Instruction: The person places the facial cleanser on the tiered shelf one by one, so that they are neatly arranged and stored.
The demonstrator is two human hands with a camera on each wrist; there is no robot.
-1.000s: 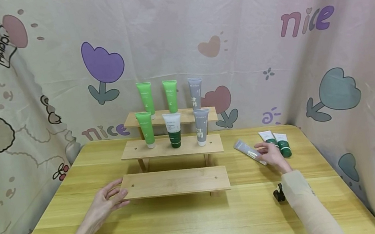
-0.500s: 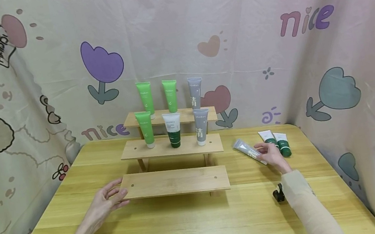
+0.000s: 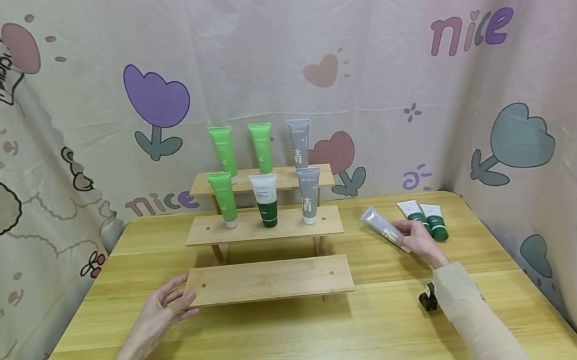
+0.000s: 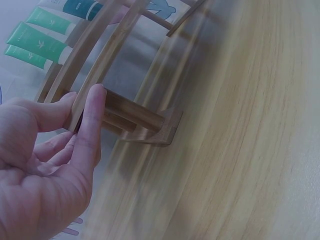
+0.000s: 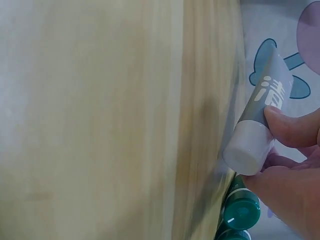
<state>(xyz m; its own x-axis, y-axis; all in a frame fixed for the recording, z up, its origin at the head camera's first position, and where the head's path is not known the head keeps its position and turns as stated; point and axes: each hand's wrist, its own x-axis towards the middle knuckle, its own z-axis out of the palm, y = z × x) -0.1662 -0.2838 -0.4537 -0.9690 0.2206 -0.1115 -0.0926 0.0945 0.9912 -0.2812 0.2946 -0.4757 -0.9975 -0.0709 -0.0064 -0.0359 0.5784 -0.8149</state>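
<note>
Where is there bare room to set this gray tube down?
Bare: the bottom shelf, past the left hand gripping its left end, and the table in front of it, left of the right hand. Crowded: the middle shelf and top shelf, three standing tubes each, and beyond the right hand, where two white-and-green tubes lie.

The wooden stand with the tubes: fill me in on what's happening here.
A person's right hand holds a gray tube near two white-and-green tubes lying on the table. The left hand grips the left end of the bottom shelf. Six other tubes stand on the two upper shelves, three on each.
</note>
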